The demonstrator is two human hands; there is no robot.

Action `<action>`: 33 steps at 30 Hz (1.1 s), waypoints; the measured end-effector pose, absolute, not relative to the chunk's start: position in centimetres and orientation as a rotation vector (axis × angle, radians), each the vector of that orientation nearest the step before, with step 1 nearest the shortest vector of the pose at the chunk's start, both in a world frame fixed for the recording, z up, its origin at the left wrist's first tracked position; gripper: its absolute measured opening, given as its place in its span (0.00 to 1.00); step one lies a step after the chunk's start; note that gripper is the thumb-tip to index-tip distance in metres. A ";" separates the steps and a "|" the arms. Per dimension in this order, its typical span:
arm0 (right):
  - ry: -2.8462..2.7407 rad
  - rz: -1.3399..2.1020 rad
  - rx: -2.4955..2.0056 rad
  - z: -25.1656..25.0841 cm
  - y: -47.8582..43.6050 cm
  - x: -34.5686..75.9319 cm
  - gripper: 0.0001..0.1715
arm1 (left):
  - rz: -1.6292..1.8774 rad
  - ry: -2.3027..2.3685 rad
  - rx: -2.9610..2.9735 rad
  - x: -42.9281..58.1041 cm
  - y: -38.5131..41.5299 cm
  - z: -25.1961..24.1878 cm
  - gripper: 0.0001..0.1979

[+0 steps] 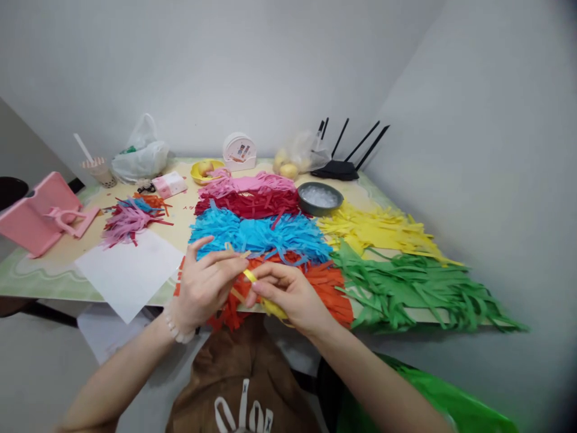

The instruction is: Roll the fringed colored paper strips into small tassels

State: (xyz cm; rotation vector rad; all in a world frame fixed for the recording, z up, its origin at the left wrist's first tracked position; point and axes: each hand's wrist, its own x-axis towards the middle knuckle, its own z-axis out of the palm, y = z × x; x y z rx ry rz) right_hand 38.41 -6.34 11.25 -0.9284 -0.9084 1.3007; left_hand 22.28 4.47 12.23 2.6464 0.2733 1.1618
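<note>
A narrow yellow paper strip [249, 276] runs between my two hands above the near edge of the table. The fingertips of my left hand [202, 285] are pinched on one part of it, and loose ends stick out past them. My right hand [291, 296] is closed on the other part, with more yellow strip bunched under its fingers. Just beneath lie orange paper strips [329, 288], partly hidden by my hands. Blue strips [265, 234] are spread beyond them, followed by dark red strips [243, 205] and pink strips [256, 182].
Green strips [415, 285] and yellow strips [383, 228] cover the right side. A grey bowl [320, 198] and black router [336, 169] stand behind. At left are white paper [130, 270], a mixed strip bundle [128, 221], a pink stand [40, 213] and a drink cup [103, 172].
</note>
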 end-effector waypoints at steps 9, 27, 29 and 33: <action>-1.230 0.789 -1.062 12.5 -3.8 40.1 0.09 | 1.017 0.620 1.913 25.6 3.5 12.2 0.09; -1.277 0.176 -2.633 6.7 12.3 68.9 0.18 | 1.064 1.063 1.630 21.9 9.4 14.9 0.15; -1.278 0.194 -2.712 5.4 13.1 69.3 0.20 | 1.028 1.065 1.669 21.7 9.7 14.3 0.14; -1.279 0.203 -2.812 4.0 13.9 70.1 0.21 | 0.959 1.055 1.675 21.6 10.0 13.8 0.13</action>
